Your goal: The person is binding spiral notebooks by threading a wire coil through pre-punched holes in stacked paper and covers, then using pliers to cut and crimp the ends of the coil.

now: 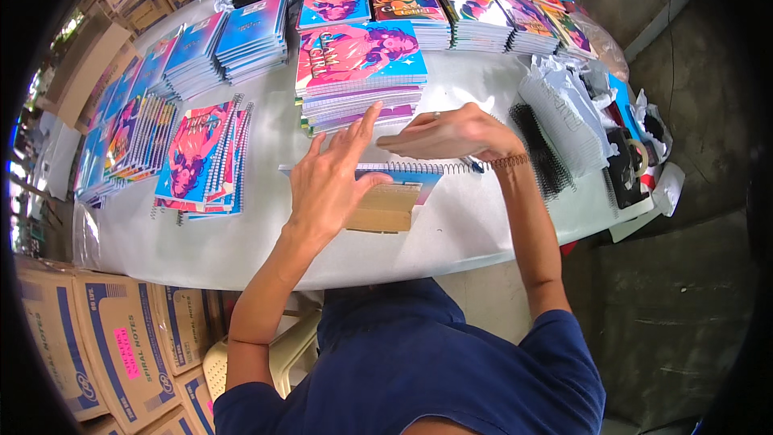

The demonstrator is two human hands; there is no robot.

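In front of me a notebook (428, 184) with a blue-pink cover stands on edge, its bound edge upward. A dark spiral coil (415, 167) runs along that edge, and its right end sticks out past the pages. A brown cardboard piece (382, 209) stands against the notebook's near side. My left hand (332, 177) lies over the left part of the notebook, fingers stretched out and thumb apart. Just above the coil, my right hand (463, 135) is held flat with fingers extended, slightly blurred; nothing shows in it. Whether its fingertips touch the coil, I cannot tell.
A tall notebook stack (362, 68) stands just beyond my hands, with more stacks (475, 12) behind. Spiral-bound notebooks (197, 153) lie at left. Black coils (541, 149) and crumpled white wrapping (568, 113) sit at right. Cartons (121, 346) are piled at lower left.
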